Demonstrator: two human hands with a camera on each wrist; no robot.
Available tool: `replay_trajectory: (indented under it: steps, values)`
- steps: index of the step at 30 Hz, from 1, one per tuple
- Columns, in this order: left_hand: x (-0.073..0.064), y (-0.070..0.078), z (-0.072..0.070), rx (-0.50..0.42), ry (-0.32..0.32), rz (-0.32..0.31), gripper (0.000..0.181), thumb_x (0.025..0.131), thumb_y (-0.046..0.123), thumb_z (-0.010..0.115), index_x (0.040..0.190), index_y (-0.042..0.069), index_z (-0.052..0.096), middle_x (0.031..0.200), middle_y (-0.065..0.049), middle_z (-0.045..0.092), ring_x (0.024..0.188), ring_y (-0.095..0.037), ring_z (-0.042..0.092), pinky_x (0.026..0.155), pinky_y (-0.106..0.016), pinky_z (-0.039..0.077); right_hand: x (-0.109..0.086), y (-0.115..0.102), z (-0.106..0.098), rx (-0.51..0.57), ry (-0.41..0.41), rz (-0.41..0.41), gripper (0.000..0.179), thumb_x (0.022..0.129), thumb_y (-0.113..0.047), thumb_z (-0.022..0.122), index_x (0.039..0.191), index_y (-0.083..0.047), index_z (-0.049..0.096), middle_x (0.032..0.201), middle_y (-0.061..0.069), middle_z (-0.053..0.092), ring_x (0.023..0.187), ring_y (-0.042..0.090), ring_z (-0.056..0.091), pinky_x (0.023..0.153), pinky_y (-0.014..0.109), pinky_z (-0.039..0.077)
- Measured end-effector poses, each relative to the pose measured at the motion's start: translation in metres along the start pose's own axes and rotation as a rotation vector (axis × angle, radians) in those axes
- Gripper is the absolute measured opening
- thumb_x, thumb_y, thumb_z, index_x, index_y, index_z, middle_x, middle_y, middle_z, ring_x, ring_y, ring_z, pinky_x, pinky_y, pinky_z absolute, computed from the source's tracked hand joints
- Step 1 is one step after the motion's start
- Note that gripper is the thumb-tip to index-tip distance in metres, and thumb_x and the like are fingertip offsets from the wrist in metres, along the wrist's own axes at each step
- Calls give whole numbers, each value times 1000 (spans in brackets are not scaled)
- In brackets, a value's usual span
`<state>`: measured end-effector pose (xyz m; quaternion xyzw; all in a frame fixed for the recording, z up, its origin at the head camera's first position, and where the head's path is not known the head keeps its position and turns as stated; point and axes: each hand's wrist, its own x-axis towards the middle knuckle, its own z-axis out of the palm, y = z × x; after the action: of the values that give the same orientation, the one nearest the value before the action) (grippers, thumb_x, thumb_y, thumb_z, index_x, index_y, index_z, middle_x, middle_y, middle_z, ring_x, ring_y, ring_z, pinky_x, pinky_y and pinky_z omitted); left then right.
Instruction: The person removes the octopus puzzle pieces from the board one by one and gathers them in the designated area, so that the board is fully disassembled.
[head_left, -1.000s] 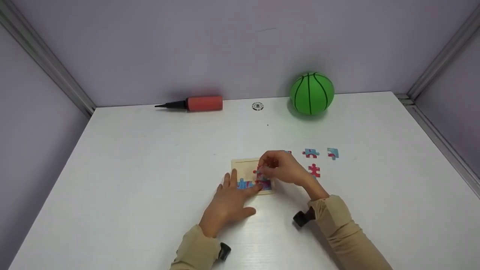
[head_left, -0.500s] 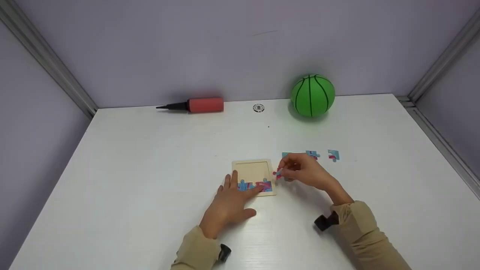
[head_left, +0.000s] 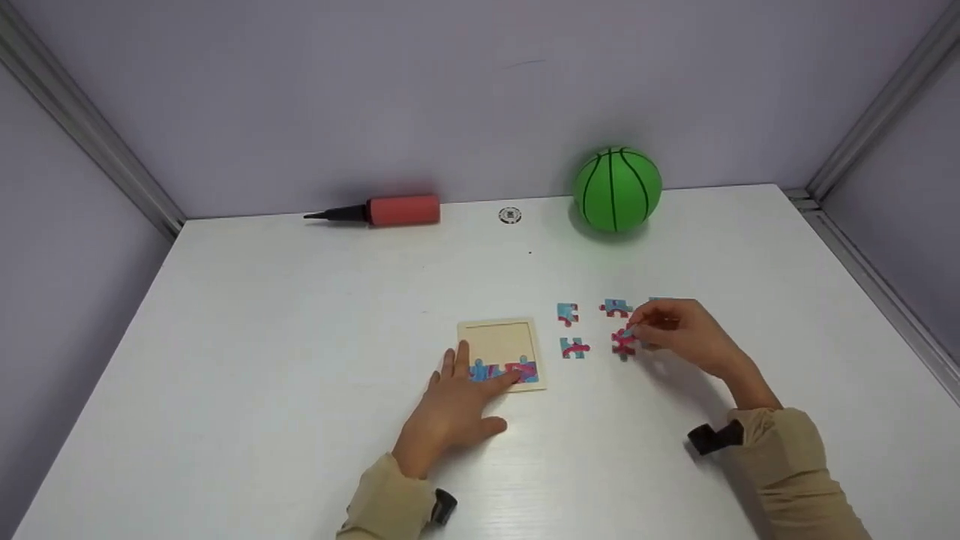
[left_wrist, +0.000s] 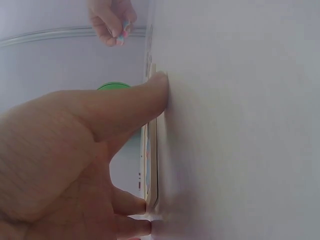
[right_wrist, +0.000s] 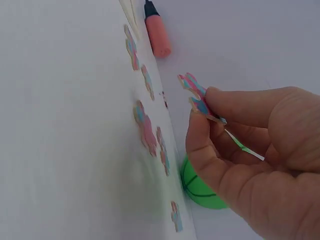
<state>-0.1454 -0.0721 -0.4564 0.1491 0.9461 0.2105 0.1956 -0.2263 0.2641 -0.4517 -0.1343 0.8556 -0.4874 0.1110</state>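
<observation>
My left hand (head_left: pixel 454 405) lies with spread, straight fingers over the lower left of a wooden puzzle tray (head_left: pixel 499 322), its fingertips on the pieces set along the bottom row. Those fitted pieces (head_left: pixel 480 370) are blue and pink; the upper part of the tray shows bare wood. To the right of the tray, my right hand (head_left: pixel 690 337) pinches a pink and blue puzzle piece (right_wrist: pixel 197 93) between thumb and fingertips. In the right wrist view that piece is held up off the table. Below it in the head view is a loose pink piece (head_left: pixel 621 346).
Loose puzzle pieces lie right of the tray: one upper left (head_left: pixel 568 313), one lower left (head_left: pixel 574 348), one at the top middle (head_left: pixel 616 307). Another is partly hidden behind my right hand. Along the back stand a red pump (head_left: pixel 403 211), a round black-and-white marker (head_left: pixel 510 216) and a green ball (head_left: pixel 617 190).
My right hand has moved right from over the tray to the loose pieces, carrying the pinched piece along and uncovering the tray's right side. The left hand has stayed in place.
</observation>
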Motion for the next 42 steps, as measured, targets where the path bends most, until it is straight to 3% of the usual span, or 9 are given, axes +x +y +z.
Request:
replay_trajectory:
  steps: [7, 16, 30, 37, 42]
  values:
    - [-1, -1, -1, -3, 2, 10, 62, 88, 33, 67, 145, 33, 44, 156, -28, 1, 142, -48, 1, 109, -62, 17, -8, 24, -28, -111, 5, 92, 20, 90, -13, 66, 104, 1, 68, 95, 12, 62, 87, 22, 58, 67, 26, 53]
    - [1, -1, -1, -9, 6, 26, 60, 88, 32, 67, 144, 33, 45, 155, -30, 1, 141, -51, 2, 108, -63, 18, -10, 34, -32, -259, 48, 113, 14, 88, -15, 69, 97, -5, 71, 84, 7, 63, 76, 21, 53, 60, 27, 47]
    - [-5, -6, -3, -36, 11, 56, 57, 89, 28, 67, 143, 27, 48, 153, -35, 3, 139, -54, 2, 106, -66, 18, -6, 39, -23, -270, 66, 147, 13, 90, -16, 67, 98, -6, 69, 89, 8, 61, 80, 23, 51, 62, 29, 47]
    - [-9, -6, -5, -48, 61, 19, 63, 87, 25, 68, 145, 29, 43, 153, -35, 6, 137, -57, 9, 102, -62, 31, -8, 37, -22, -263, 90, 173, 20, 91, -22, 66, 101, -5, 67, 90, 9, 61, 83, 24, 52, 63, 30, 46]
    - [-20, 0, -2, -90, 69, -40, 63, 86, 22, 69, 144, 27, 45, 154, -32, 7, 138, -54, 9, 101, -63, 31, -6, 31, -26, -272, 102, 141, 22, 92, -24, 65, 102, -5, 68, 92, 9, 60, 84, 25, 53, 63, 30, 47]
